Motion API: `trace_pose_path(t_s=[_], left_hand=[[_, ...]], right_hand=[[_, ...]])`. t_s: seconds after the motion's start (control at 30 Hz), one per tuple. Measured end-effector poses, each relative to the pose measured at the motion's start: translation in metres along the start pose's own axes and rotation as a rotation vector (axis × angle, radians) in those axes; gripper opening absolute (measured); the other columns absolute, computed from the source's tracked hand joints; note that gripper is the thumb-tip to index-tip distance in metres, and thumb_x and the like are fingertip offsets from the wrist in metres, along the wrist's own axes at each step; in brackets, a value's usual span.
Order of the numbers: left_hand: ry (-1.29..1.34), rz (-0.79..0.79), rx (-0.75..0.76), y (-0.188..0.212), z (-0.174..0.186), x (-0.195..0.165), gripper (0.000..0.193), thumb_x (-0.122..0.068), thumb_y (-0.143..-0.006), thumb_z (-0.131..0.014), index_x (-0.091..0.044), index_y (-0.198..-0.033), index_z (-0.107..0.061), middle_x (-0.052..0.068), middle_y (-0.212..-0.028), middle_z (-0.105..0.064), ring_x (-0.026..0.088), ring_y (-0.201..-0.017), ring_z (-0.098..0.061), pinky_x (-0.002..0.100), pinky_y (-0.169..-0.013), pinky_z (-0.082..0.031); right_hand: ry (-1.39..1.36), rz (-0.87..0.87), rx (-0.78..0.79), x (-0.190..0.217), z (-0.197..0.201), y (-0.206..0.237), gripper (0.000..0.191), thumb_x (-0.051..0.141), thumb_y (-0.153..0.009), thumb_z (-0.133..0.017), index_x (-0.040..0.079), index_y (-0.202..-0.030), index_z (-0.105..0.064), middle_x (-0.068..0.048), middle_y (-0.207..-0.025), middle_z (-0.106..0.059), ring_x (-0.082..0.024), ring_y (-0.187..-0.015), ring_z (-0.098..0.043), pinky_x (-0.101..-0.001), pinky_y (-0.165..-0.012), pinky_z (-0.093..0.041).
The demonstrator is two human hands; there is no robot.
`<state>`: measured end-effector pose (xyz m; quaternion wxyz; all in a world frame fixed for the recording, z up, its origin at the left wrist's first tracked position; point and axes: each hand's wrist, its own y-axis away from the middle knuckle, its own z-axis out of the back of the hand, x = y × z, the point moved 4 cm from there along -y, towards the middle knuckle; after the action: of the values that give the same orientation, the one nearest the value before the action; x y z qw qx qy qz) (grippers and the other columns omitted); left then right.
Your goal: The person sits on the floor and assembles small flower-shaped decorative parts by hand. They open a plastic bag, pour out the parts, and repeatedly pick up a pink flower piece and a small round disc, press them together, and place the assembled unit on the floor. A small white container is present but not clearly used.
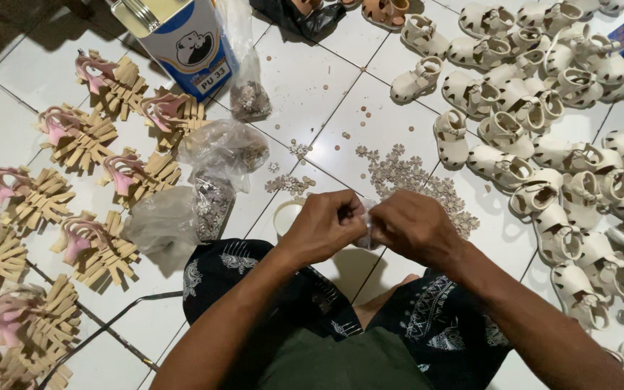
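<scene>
Both forearms come up from the bottom edge of the view, above dark patterned shorts (427, 318), and meet over the white tiled floor (30, 79). Left hand (324, 227) and right hand (413, 230) are closed together, fingertips touching, around a small whitish piece (365, 232) that is almost hidden between them; what it is exactly I cannot tell. Both hands pinch it, neither one is released.

Just beyond the knuckles lies a scattered heap of small beige flower-shaped ornaments (417, 180), and a small white cup (285, 215) stands just beside the left hand. Clear plastic bags of more small pieces (214, 177) lie near the left forearm, and a white and blue metal can (182, 36) stands toward the top edge of the floor. Many cream-coloured small sandals (543, 137) fill the right side up to the top right corner. Along the left edge lie pink sandal uppers clamped with many tan wooden pegs (81, 133).

In my judgement the work here is fine fingertip work on one small part. To do it well, the piece should stay pinched close to the tips, with the hands low and steady over the lap, so that it does not slip into the loose heap.
</scene>
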<state>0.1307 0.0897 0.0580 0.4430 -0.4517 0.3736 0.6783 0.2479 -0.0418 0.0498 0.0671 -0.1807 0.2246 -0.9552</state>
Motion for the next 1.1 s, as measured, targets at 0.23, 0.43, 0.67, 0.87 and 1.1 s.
trace_pose_path(t_s=[0.23,0.43,0.67,0.87,1.1], left_hand=[[0.069,0.103,-0.007,-0.009,0.000,0.023,0.023,-0.022,-0.082,-0.071,0.001,-0.077,-0.067,0.003,-0.067,-0.064,0.009,-0.061,-0.058,0.026,-0.055,-0.048],[-0.261,-0.013,-0.176,0.002,0.004,0.000,0.022,-0.024,-0.086,-0.069,-0.002,-0.081,-0.068,0.007,-0.068,-0.068,0.016,-0.058,-0.064,0.031,-0.056,-0.051],[-0.135,0.055,-0.296,0.013,-0.009,0.003,0.026,-0.025,-0.089,-0.067,0.001,-0.085,-0.068,0.013,-0.070,-0.070,0.023,-0.062,-0.068,0.037,-0.061,-0.054],[-0.105,-0.006,-0.224,0.006,-0.005,0.021,0.026,-0.024,-0.085,-0.068,0.002,-0.083,-0.067,0.011,-0.068,-0.067,0.019,-0.061,-0.065,0.034,-0.059,-0.052],[0.103,0.135,-0.215,0.005,-0.006,0.035,0.024,-0.022,-0.080,-0.067,0.001,-0.077,-0.067,0.008,-0.063,-0.067,0.012,-0.057,-0.066,0.031,-0.053,-0.053]], right_hand=[[-0.235,-0.251,-0.019,0.012,0.010,0.003,0.024,0.009,-0.090,-0.069,-0.003,-0.111,-0.067,-0.014,-0.096,-0.072,-0.021,-0.082,-0.073,-0.0324,-0.070,-0.060],[0.149,-0.021,0.173,0.008,0.005,-0.008,0.022,0.015,-0.089,-0.077,0.000,-0.102,-0.069,-0.012,-0.087,-0.071,-0.021,-0.073,-0.068,-0.0323,-0.063,-0.059],[-0.009,-0.189,-0.012,0.006,-0.010,0.001,0.018,0.017,-0.087,-0.078,0.002,-0.090,-0.068,-0.009,-0.078,-0.067,-0.021,-0.068,-0.064,-0.0337,-0.057,-0.054],[-0.437,-0.369,-0.062,-0.006,-0.014,0.010,0.006,0.012,-0.091,-0.071,0.007,-0.088,-0.071,-0.005,-0.078,-0.071,-0.016,-0.069,-0.068,-0.0300,-0.060,-0.057],[-0.267,-0.241,-0.092,0.019,0.003,0.002,0.020,0.007,-0.087,-0.070,0.000,-0.106,-0.068,-0.012,-0.096,-0.071,-0.023,-0.084,-0.070,-0.0319,-0.071,-0.057]])
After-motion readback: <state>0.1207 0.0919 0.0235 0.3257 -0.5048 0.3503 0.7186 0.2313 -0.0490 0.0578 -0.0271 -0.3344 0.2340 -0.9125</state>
